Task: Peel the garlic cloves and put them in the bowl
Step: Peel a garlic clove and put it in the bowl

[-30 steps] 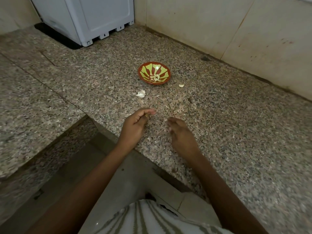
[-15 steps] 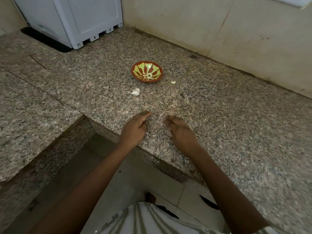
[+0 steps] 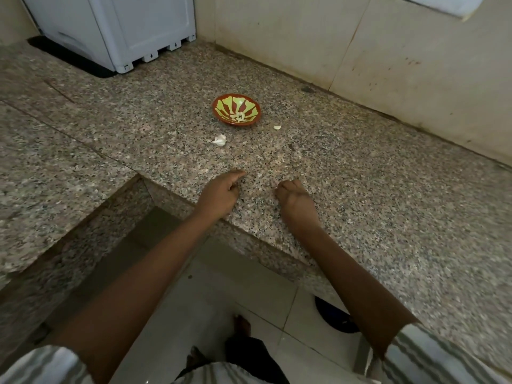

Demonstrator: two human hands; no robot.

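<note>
Cloves (image 3: 239, 116), pale and seemingly peeled, are seen in the bowl (image 3: 253, 108). A garlic piece (image 3: 219, 140) just near-left of it and a small clove (image 3: 277, 127) just right are judged left to do. The left hand (image 3: 219, 194) and right hand (image 3: 295, 198) are rested curled on the counter (image 3: 360, 189), nearer; whether anything is pinched cannot be told. A white appliance (image 3: 124, 29) is set far left, and no obstacle is seen between.

The place looks like a home kitchen. An L-shaped speckled granite counter (image 3: 360, 189) runs along a wall of large beige tiles (image 3: 277, 37). A white appliance (image 3: 133, 31) stands on it, beyond a painted bowl (image 3: 250, 106) and loose garlic (image 3: 220, 140). Pale floor tiles (image 3: 221, 286) lie below.
</note>
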